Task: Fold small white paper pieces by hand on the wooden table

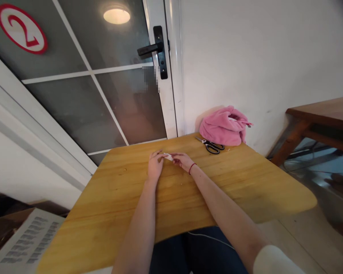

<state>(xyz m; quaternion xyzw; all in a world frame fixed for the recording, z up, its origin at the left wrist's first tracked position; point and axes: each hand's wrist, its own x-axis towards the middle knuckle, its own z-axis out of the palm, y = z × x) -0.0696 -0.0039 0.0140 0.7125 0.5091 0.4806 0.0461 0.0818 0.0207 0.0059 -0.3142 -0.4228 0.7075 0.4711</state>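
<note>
Over the far middle of the wooden table, a small white piece, perhaps paper or cloth, is held between my two hands. The fingertips of my left hand pinch its left end. On its right end, the fingers of my right hand are closed; a red string bracelet circles that wrist. What exactly the white piece is cannot be made out. Black-handled scissors lie right of my right hand, apart from it, their blades pointing to the upper left.
A pink plush bag or cloth rests at the table's back right edge, against the wall. Behind the table stands a glass-paned door with a black handle. A printed box is at lower left, a brown wooden table at right.
</note>
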